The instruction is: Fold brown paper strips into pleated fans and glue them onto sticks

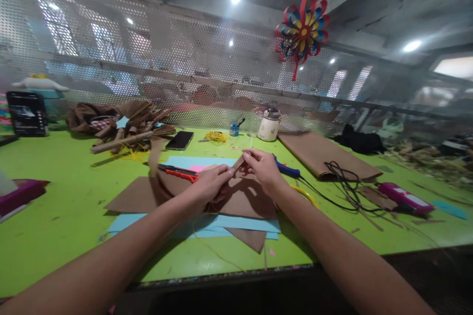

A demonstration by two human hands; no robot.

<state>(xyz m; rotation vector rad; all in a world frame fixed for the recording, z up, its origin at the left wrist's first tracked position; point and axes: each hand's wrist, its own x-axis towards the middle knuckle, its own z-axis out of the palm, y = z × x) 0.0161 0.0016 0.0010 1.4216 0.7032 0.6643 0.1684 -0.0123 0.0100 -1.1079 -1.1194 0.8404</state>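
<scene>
Both my hands meet above the middle of the green table [66, 192]. My left hand [210, 184] and my right hand [260, 167] are closed in a pinch on a small strip of brown paper [238, 162], held just above a large brown paper sheet [244, 199]. That sheet lies on light blue paper sheets [240, 224]. A red and black utility knife [179, 172] rests just left of my left hand. A blue-handled tool [286, 171] with a black cord lies right behind my right hand.
A pile of rolled brown paper and yellow strands [125, 128], a black phone [180, 140], a small blue pot [234, 129] and a white jar [269, 125] stand at the back. Folded brown paper [325, 155] and a pink box [404, 199] lie right. A paper flower [303, 29] hangs on the mesh screen.
</scene>
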